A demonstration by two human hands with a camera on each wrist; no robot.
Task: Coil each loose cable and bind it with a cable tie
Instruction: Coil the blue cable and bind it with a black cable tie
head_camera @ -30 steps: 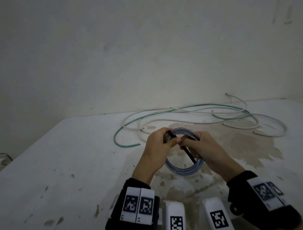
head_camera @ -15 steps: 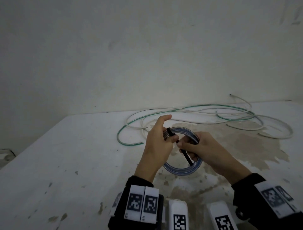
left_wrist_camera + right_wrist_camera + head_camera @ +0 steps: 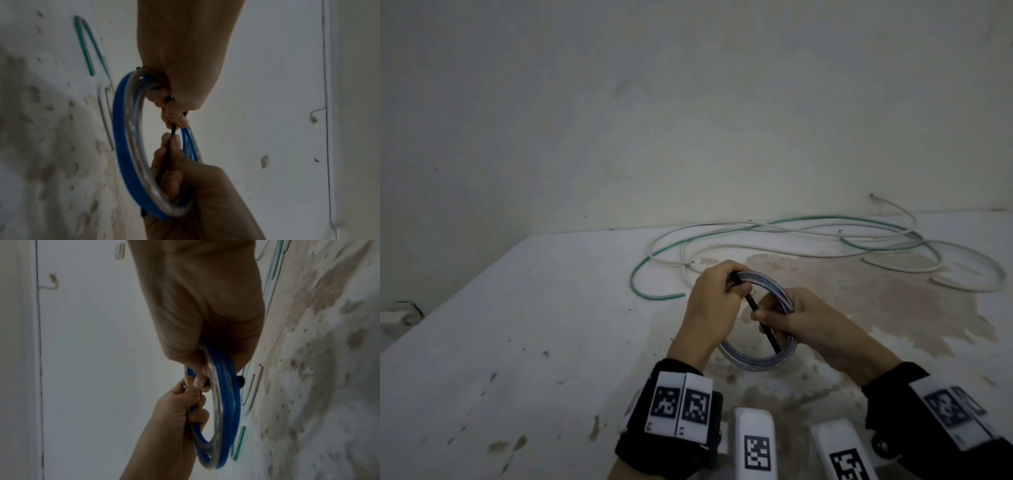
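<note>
A coil of blue and clear cable (image 3: pixel 756 361) is held upright just above the stained white table (image 3: pixel 551 325). My left hand (image 3: pixel 736 291) grips the coil's top left, where a black cable tie (image 3: pixel 751 303) wraps round the strands. My right hand (image 3: pixel 763 317) pinches the tie's tail, which runs down across the ring; the coil's right side passes under this hand. In the left wrist view the coil (image 3: pixel 127 146) hangs between my left hand (image 3: pixel 174 113) and my right hand (image 3: pixel 170 141), with the tie (image 3: pixel 173 129) taut between them. In the right wrist view the coil (image 3: pixel 228 418) shows edge-on.
Loose white cables (image 3: pixel 825 255) and a green cable (image 3: pixel 650 265) sprawl across the table's far side against the wall. A brown stain (image 3: pixel 893 308) covers the table's right half. The table's left edge runs diagonally at the left. White marker blocks (image 3: pixel 755 445) sit near me.
My left forefinger, raised half a second ago, has curled back onto the coil. My right hand has drawn away from the left, so more tie shows between them.
</note>
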